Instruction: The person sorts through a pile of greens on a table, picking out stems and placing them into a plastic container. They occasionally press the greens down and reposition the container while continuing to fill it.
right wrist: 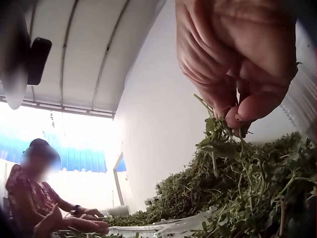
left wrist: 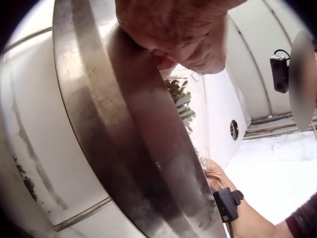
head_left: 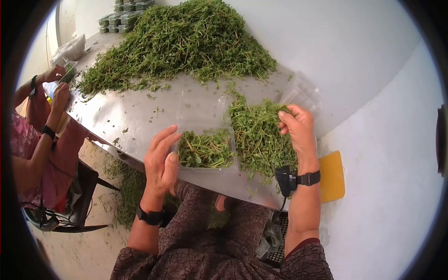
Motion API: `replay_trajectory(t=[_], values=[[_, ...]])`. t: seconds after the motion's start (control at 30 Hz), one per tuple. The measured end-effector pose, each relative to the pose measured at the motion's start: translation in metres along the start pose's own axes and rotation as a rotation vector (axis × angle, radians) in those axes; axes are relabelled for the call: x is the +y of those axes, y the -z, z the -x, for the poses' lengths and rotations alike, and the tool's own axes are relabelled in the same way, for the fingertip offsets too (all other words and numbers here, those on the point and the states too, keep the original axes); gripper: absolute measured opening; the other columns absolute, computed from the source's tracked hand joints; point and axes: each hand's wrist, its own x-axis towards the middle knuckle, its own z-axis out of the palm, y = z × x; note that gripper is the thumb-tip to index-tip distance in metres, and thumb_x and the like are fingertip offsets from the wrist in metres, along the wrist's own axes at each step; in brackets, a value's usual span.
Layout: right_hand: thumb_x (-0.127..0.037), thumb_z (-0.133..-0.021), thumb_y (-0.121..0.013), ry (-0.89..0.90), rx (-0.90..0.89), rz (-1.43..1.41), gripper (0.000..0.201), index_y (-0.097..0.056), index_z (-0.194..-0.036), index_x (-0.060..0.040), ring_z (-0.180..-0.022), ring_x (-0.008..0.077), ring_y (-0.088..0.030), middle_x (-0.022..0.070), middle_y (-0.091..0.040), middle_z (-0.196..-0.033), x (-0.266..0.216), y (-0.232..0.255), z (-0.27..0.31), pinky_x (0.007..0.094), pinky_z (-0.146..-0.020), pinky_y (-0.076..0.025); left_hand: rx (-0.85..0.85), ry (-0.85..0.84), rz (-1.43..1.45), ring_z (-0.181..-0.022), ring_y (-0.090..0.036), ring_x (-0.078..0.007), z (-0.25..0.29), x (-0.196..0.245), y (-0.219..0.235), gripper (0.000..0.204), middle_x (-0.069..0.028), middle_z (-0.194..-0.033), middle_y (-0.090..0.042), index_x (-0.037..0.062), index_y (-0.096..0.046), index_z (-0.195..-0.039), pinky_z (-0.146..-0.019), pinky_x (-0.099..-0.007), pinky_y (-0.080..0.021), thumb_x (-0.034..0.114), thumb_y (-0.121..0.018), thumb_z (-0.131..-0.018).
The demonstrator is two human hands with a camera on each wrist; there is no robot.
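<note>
My right hand (head_left: 298,126) pinches a few leafy green sprigs (right wrist: 218,134) between thumb and fingertips, over the right edge of a loose heap of greens (head_left: 259,140). In the right wrist view the sprigs hang from the fingertips just above that heap. My left hand (head_left: 162,161), fingers loosely extended, is at the left side of a clear plastic box (head_left: 235,163). Cut greens (head_left: 205,149) with pale stems lie inside the box. Its clear lid (head_left: 203,107) is folded back onto the table. The left palm hides part of the box in the left wrist view.
A large mound of greens (head_left: 182,42) covers the back of the metal table (head_left: 135,102). Filled boxes (head_left: 119,21) are stacked behind it. Empty clear boxes (head_left: 301,93) stand by the wall. Another person (head_left: 35,149) works at the left. A yellow board (head_left: 332,177) is at the right.
</note>
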Motion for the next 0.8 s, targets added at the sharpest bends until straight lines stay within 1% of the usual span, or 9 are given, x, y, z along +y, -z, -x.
replay_trajectory(t=[0.2, 0.27, 0.4, 0.5, 0.63, 0.7, 0.73, 0.77, 0.8], values=[[-0.006, -0.087, -0.065, -0.043, -0.018, -0.279, 0.026, -0.063, -0.106, 0.0098, -0.057, 0.0104, -0.06, 0.0052, -0.063, -0.073, 0.0, 0.005, 0.016, 0.0212, -0.046, -0.047, 0.008, 0.002, 0.03, -0.115, -0.057, -0.0371, 0.0, -0.001, 0.0, 0.041, -0.0222, -0.125, -0.059, -0.0034, -0.063, -0.112, -0.098, -0.0423, -0.044, 0.029, -0.051, -0.09], [-0.006, -0.087, -0.066, -0.008, 0.005, -0.347, 0.027, -0.061, -0.108, 0.0101, -0.057, 0.0105, -0.06, 0.0057, -0.063, -0.073, -0.006, 0.004, 0.021, 0.022, -0.046, -0.048, 0.009, -0.017, 0.028, -0.115, -0.057, -0.0367, -0.001, -0.001, 0.0, 0.04, -0.0218, -0.124, -0.06, -0.0034, -0.063, -0.112, -0.097, -0.0417, -0.044, 0.028, -0.052, -0.089], [-0.005, -0.087, -0.066, 0.019, -0.044, -0.5, 0.022, -0.062, -0.105, 0.0067, -0.062, 0.0129, -0.061, 0.0064, -0.065, -0.078, -0.021, 0.001, 0.026, 0.025, -0.05, -0.049, 0.016, -0.024, 0.018, -0.115, -0.057, -0.0363, -0.001, -0.001, -0.001, 0.04, -0.0215, -0.124, -0.06, -0.0034, -0.063, -0.112, -0.097, -0.0415, -0.044, 0.028, -0.052, -0.09], [-0.005, -0.087, -0.065, 0.054, -0.08, -0.551, 0.019, -0.063, -0.103, 0.0048, -0.063, 0.0137, -0.061, 0.007, -0.066, -0.082, -0.034, -0.008, 0.031, 0.026, -0.051, -0.049, 0.013, -0.015, 0.02, -0.115, -0.057, -0.0364, 0.0, -0.002, 0.0, 0.04, -0.0215, -0.124, -0.06, -0.0033, -0.063, -0.112, -0.097, -0.0415, -0.044, 0.029, -0.052, -0.09], [-0.004, -0.088, -0.064, 0.021, -0.126, -0.614, 0.017, -0.064, -0.102, 0.0037, -0.062, 0.0132, -0.061, 0.0078, -0.067, -0.083, -0.047, -0.04, 0.041, 0.0266, -0.051, -0.05, 0.016, -0.022, 0.029, -0.114, -0.057, -0.0366, -0.001, -0.003, -0.001, 0.04, -0.0217, -0.123, -0.06, -0.0032, -0.063, -0.113, -0.097, -0.0417, -0.044, 0.028, -0.052, -0.09], [-0.006, -0.089, -0.064, 0.0, -0.215, -0.601, 0.017, -0.064, -0.103, 0.0045, -0.063, 0.0138, -0.062, 0.0085, -0.067, -0.084, -0.043, -0.057, 0.045, 0.0261, -0.052, -0.051, 0.016, -0.021, 0.039, -0.114, -0.057, -0.0368, 0.0, -0.003, 0.0, 0.04, -0.0218, -0.123, -0.06, -0.0033, -0.063, -0.113, -0.097, -0.0417, -0.044, 0.028, -0.052, -0.09], [-0.006, -0.089, -0.064, -0.003, -0.217, -0.603, 0.017, -0.064, -0.103, 0.0045, -0.063, 0.0138, -0.062, 0.0085, -0.067, -0.084, -0.04, -0.066, 0.046, 0.0261, -0.052, -0.051, 0.013, -0.024, 0.013, -0.116, -0.057, -0.0358, 0.0, -0.003, 0.0, 0.046, -0.0209, -0.125, -0.06, -0.0025, -0.063, -0.115, -0.098, -0.0418, -0.044, 0.035, -0.046, -0.094], [-0.007, -0.089, -0.064, -0.081, -0.288, -0.52, 0.019, -0.064, -0.104, 0.005, -0.065, 0.0142, -0.063, 0.0085, -0.067, -0.084, -0.036, -0.075, 0.047, 0.0257, -0.052, -0.051, 0.011, -0.027, -0.013, -0.118, -0.057, -0.0348, 0.0, -0.003, 0.0, 0.052, -0.02, -0.127, -0.06, -0.0018, -0.062, -0.116, -0.099, -0.0419, -0.044, 0.041, -0.04, -0.097], [-0.008, -0.089, -0.063, -0.158, -0.357, -0.437, 0.02, -0.064, -0.105, 0.0055, -0.066, 0.0146, -0.065, 0.0086, -0.067, -0.085, -0.033, -0.081, 0.047, 0.0253, -0.053, -0.052, 0.011, -0.025, -0.017, -0.118, -0.057, -0.0348, 0.0, -0.003, 0.001, 0.052, -0.02, -0.127, -0.06, -0.0018, -0.062, -0.116, -0.099, -0.0419, -0.044, 0.041, -0.04, -0.097]])
